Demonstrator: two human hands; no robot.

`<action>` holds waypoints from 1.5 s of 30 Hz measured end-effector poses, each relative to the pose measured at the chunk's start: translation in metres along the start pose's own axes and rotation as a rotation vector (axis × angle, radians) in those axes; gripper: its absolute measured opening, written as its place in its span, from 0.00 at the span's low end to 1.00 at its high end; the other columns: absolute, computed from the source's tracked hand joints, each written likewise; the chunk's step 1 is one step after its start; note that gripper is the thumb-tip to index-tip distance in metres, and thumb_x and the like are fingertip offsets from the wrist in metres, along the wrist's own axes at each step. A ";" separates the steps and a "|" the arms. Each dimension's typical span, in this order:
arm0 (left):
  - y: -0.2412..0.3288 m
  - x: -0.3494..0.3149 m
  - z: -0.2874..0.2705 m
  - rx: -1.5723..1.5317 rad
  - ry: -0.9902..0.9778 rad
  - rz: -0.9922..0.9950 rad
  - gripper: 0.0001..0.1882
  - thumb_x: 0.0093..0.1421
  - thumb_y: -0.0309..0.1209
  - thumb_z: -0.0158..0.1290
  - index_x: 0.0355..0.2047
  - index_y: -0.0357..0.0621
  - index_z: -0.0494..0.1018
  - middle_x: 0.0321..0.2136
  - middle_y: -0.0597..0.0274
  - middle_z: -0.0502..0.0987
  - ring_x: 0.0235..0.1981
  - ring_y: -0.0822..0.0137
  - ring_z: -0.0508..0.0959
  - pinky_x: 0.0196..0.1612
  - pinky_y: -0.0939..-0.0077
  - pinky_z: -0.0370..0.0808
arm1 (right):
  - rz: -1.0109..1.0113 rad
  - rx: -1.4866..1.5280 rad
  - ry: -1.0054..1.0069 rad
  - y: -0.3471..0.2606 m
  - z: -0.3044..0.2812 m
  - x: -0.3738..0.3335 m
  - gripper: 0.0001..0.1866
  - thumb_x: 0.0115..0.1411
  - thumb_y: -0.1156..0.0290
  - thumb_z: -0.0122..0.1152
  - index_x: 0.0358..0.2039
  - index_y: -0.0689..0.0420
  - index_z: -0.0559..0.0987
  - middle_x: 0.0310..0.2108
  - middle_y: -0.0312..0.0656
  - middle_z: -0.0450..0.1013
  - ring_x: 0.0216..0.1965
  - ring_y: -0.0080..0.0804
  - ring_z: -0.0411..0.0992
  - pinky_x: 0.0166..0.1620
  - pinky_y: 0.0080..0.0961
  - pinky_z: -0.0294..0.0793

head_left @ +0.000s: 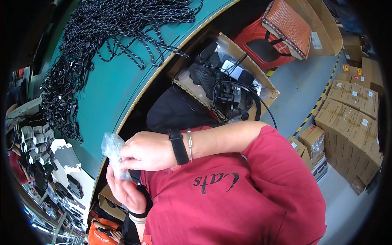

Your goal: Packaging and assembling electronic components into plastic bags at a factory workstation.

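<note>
A crumpled clear plastic bag (111, 145) is between my two hands, over the near edge of the green table. My right hand (148, 152), with a black strap and a silver bangle at the wrist, reaches across from the right and pinches the bag with closed fingers. Below it, my left hand (125, 194) curls around the lower part of the bag and has a dark band and a pale bangle at its wrist. What the bag contains, if anything, cannot be made out.
Black patterned cords (134, 20) and thin black cables (61, 98) are heaped on the green table (108, 94). An open carton (269, 92) of electronics stands beside it, near a red stool (261, 51). Stacked cartons (347, 118) line the right. A person in orange (104, 232) is lower left.
</note>
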State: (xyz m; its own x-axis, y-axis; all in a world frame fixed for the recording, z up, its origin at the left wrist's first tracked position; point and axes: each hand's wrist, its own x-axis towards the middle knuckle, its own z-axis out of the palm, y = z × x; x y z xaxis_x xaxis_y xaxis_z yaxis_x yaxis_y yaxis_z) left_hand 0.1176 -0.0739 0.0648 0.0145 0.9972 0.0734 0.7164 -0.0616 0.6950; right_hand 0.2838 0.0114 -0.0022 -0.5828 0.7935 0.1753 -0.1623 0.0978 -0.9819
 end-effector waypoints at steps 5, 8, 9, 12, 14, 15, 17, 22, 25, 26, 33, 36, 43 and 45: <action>-0.020 -0.006 -0.007 -0.143 0.026 -0.130 0.13 0.67 0.25 0.52 0.48 0.30 0.74 0.55 0.46 0.71 0.48 0.60 0.75 0.53 0.71 0.70 | 0.048 0.025 -0.045 0.001 0.005 -0.004 0.21 0.65 0.59 0.57 0.22 0.62 0.76 0.20 0.49 0.72 0.24 0.50 0.72 0.30 0.41 0.69; -0.030 -0.007 -0.005 -0.433 0.123 -0.182 0.13 0.66 0.24 0.52 0.50 0.32 0.73 0.53 0.49 0.73 0.47 0.63 0.76 0.54 0.72 0.70 | 0.012 0.065 -0.011 0.004 0.010 -0.005 0.21 0.65 0.59 0.57 0.22 0.62 0.75 0.19 0.49 0.72 0.23 0.50 0.72 0.30 0.40 0.69; -0.029 -0.006 -0.005 -0.431 0.125 -0.183 0.13 0.66 0.24 0.52 0.50 0.32 0.73 0.53 0.49 0.73 0.47 0.63 0.76 0.54 0.72 0.70 | 0.019 0.090 -0.009 0.004 0.009 -0.005 0.20 0.64 0.59 0.57 0.22 0.62 0.76 0.19 0.50 0.72 0.23 0.51 0.72 0.30 0.41 0.69; -0.025 -0.007 -0.012 -0.846 0.007 -0.423 0.15 0.66 0.22 0.53 0.53 0.35 0.71 0.51 0.54 0.75 0.48 0.66 0.76 0.55 0.73 0.70 | 0.023 0.150 -0.026 0.002 0.008 -0.003 0.18 0.62 0.61 0.58 0.22 0.62 0.79 0.19 0.52 0.73 0.23 0.52 0.73 0.30 0.43 0.70; -0.024 -0.004 -0.011 -0.812 -0.002 -0.427 0.16 0.66 0.21 0.53 0.54 0.35 0.70 0.50 0.56 0.76 0.48 0.67 0.76 0.55 0.74 0.70 | -0.020 0.079 0.006 0.005 0.003 -0.004 0.17 0.63 0.61 0.58 0.24 0.62 0.78 0.21 0.52 0.74 0.25 0.51 0.74 0.31 0.43 0.71; -0.023 0.001 -0.007 -0.783 -0.023 -0.430 0.17 0.66 0.20 0.53 0.55 0.35 0.69 0.49 0.57 0.76 0.48 0.68 0.76 0.54 0.75 0.71 | -0.044 0.046 0.020 0.006 0.000 -0.005 0.17 0.63 0.61 0.58 0.24 0.61 0.78 0.21 0.52 0.74 0.26 0.51 0.75 0.32 0.43 0.72; -0.020 0.006 -0.008 -0.722 0.001 -0.443 0.18 0.66 0.19 0.52 0.56 0.36 0.68 0.49 0.59 0.77 0.49 0.69 0.76 0.54 0.75 0.71 | -0.066 -0.017 0.021 0.008 -0.003 -0.006 0.15 0.63 0.62 0.57 0.27 0.61 0.79 0.24 0.51 0.74 0.28 0.50 0.75 0.33 0.43 0.72; -0.011 0.034 0.009 -0.696 0.015 -0.470 0.19 0.63 0.19 0.56 0.55 0.36 0.70 0.52 0.58 0.75 0.48 0.71 0.77 0.49 0.79 0.75 | -0.104 -0.445 -0.067 0.001 -0.019 -0.013 0.09 0.64 0.66 0.59 0.37 0.60 0.79 0.32 0.47 0.74 0.30 0.44 0.75 0.35 0.36 0.75; -0.013 0.040 0.018 -0.671 0.042 -0.431 0.18 0.63 0.18 0.57 0.54 0.36 0.71 0.53 0.57 0.73 0.47 0.71 0.76 0.49 0.79 0.75 | -0.200 -0.641 0.120 -0.002 -0.027 -0.014 0.07 0.60 0.73 0.63 0.37 0.60 0.79 0.31 0.44 0.73 0.30 0.40 0.75 0.34 0.31 0.75; -0.014 0.040 0.020 -0.666 0.041 -0.411 0.18 0.62 0.18 0.57 0.53 0.36 0.72 0.54 0.57 0.72 0.47 0.72 0.76 0.49 0.78 0.75 | -0.213 -0.636 0.110 -0.003 -0.027 -0.012 0.07 0.60 0.73 0.63 0.37 0.60 0.79 0.31 0.44 0.73 0.30 0.40 0.75 0.34 0.31 0.75; -0.018 0.045 0.030 -0.193 0.034 0.002 0.20 0.59 0.16 0.58 0.52 0.37 0.73 0.52 0.51 0.71 0.49 0.62 0.76 0.48 0.74 0.76 | -0.328 -0.409 0.256 -0.002 -0.023 -0.009 0.11 0.55 0.79 0.66 0.39 0.60 0.79 0.32 0.42 0.73 0.31 0.39 0.75 0.34 0.30 0.76; -0.014 0.044 0.033 -0.044 0.005 0.095 0.22 0.58 0.15 0.57 0.53 0.38 0.73 0.52 0.49 0.70 0.50 0.58 0.76 0.49 0.72 0.76 | -0.381 -0.403 0.259 0.003 -0.019 -0.007 0.11 0.55 0.79 0.66 0.40 0.60 0.79 0.33 0.43 0.74 0.31 0.40 0.75 0.33 0.30 0.76; -0.008 0.040 0.033 -0.104 -0.077 0.020 0.23 0.60 0.14 0.54 0.56 0.40 0.72 0.54 0.47 0.67 0.49 0.55 0.76 0.51 0.69 0.74 | -0.447 -0.502 0.234 0.009 -0.018 -0.004 0.13 0.54 0.78 0.66 0.41 0.60 0.79 0.33 0.43 0.73 0.30 0.39 0.74 0.32 0.30 0.75; -0.008 0.039 0.031 -0.113 -0.084 0.036 0.23 0.60 0.14 0.53 0.56 0.39 0.72 0.54 0.48 0.68 0.49 0.56 0.76 0.50 0.71 0.74 | -0.485 -0.612 0.230 0.006 -0.020 -0.004 0.14 0.53 0.78 0.66 0.42 0.61 0.79 0.32 0.43 0.72 0.29 0.38 0.74 0.32 0.29 0.75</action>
State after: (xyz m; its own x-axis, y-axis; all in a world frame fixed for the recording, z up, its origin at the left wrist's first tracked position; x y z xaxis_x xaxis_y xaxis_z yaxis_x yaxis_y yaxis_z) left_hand 0.1342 -0.0329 0.0404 0.1007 0.9940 0.0424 0.6310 -0.0967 0.7697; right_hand 0.3010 0.0209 -0.0106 -0.3704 0.6757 0.6374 0.1486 0.7204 -0.6774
